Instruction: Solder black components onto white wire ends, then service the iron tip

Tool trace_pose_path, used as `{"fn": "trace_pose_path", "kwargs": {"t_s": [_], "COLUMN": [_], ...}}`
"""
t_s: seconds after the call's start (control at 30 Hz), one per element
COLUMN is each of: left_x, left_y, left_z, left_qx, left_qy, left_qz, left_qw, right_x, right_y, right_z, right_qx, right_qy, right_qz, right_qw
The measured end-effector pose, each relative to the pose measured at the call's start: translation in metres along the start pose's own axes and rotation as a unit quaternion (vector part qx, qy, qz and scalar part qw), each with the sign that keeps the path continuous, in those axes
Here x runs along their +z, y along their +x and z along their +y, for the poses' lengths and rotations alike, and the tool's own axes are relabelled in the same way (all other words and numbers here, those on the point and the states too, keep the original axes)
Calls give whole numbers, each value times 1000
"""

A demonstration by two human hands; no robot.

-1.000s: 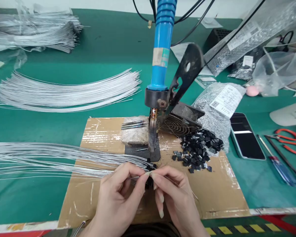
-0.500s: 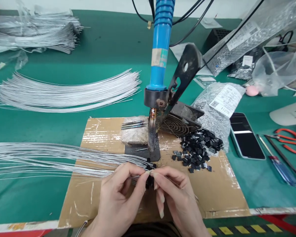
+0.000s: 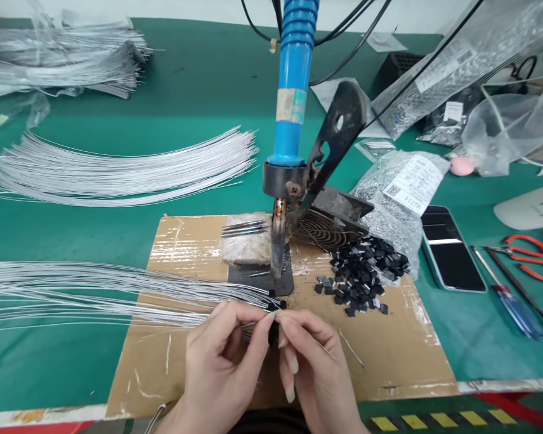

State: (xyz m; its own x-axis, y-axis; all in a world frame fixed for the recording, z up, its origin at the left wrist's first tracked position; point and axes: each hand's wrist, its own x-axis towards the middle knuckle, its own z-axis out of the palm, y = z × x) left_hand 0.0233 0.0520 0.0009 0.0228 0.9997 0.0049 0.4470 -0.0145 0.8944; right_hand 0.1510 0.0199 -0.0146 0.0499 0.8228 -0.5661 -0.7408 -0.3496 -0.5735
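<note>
My left hand (image 3: 226, 361) is closed in a pinch, thumb against forefinger, on the end of a thin wire. Fingertip to fingertip with it, my right hand (image 3: 319, 361) pinches at the same spot; what lies between the tips is mostly hidden. Grey-white wires (image 3: 172, 289) run in from the left beneath and behind my left hand, several with small black end pieces (image 3: 278, 304) just beyond my fingertips. A fine strand (image 3: 353, 351) shows on the cardboard right of my right hand. Just above the hands, a blue-handled soldering iron (image 3: 292, 120) points tip-down in a black bracket (image 3: 337, 126).
Cardboard (image 3: 411, 361) covers the work spot. To the right are a heap of black pieces (image 3: 362, 271), a fan (image 3: 330, 226), a phone (image 3: 455, 247), a screwdriver (image 3: 518, 310) and red-handled scissors (image 3: 531, 247). A fanned wire bundle (image 3: 127, 169) lies at back left.
My right hand has shifted slightly left and down, and more of the fine strand shows beside it. Both hands stay pinched together at the wire end.
</note>
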Motion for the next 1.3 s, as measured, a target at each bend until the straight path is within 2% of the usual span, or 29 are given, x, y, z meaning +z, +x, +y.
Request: {"fn": "trace_pose_path", "kwargs": {"t_s": [0.1,0.23,0.3,0.37,0.4,0.43,0.47,0.53,0.57,0.6,0.67,0.8,0.9,1.1,1.17,1.3], "left_x": [2,2,2,0,0,-1,-1,-2,-2,-2,-2,-4,-5,-8,-8,-9], "left_y": [-2,-3,-2,-1,0,1,1,2,2,2,2,1,2,2,1,2], "left_z": [-2,-5,-5,-5,-4,-3,-3,-1,0,1,1,1,1,0,-1,1], "left_qx": [-11,-35,-53,-70,-78,-87,-96,-113,-119,-121,-116,-96,-76,-53,-49,-48], "left_qy": [-11,-24,-28,-36,-42,-48,-54,-66,-71,-73,-69,-51,-46,-40,-36,-24], "left_qz": [-1,-4,-10,-11,-11,-10,-10,-17,-21,-24,-24,-17,-23,-36,-35,-31], "left_qw": [1000,999,998,997,996,995,994,991,990,990,991,994,996,997,998,998], "right_x": [2,-5,-14,-27,-35,-42,-49,-60,-64,-67,-71,-71,-70,-70,-70,-61], "right_y": [-2,-2,-2,0,1,4,7,14,18,21,27,29,28,24,21,14], "right_z": [3,0,-7,-17,-23,-28,-33,-41,-43,-44,-43,-38,-38,-38,-37,-35], "right_qx": [-3,-7,-42,-128,-189,-251,-309,-392,-416,-430,-440,-450,-457,-443,-431,-382], "right_qy": [2,-24,-50,-119,-186,-271,-364,-521,-574,-610,-650,-675,-674,-660,-630,-505], "right_qz": [11,-17,-39,-32,-8,27,57,93,93,87,78,74,81,88,101,133], "right_qw": [1000,1000,997,984,964,929,877,752,700,660,615,580,574,600,639,763]}}
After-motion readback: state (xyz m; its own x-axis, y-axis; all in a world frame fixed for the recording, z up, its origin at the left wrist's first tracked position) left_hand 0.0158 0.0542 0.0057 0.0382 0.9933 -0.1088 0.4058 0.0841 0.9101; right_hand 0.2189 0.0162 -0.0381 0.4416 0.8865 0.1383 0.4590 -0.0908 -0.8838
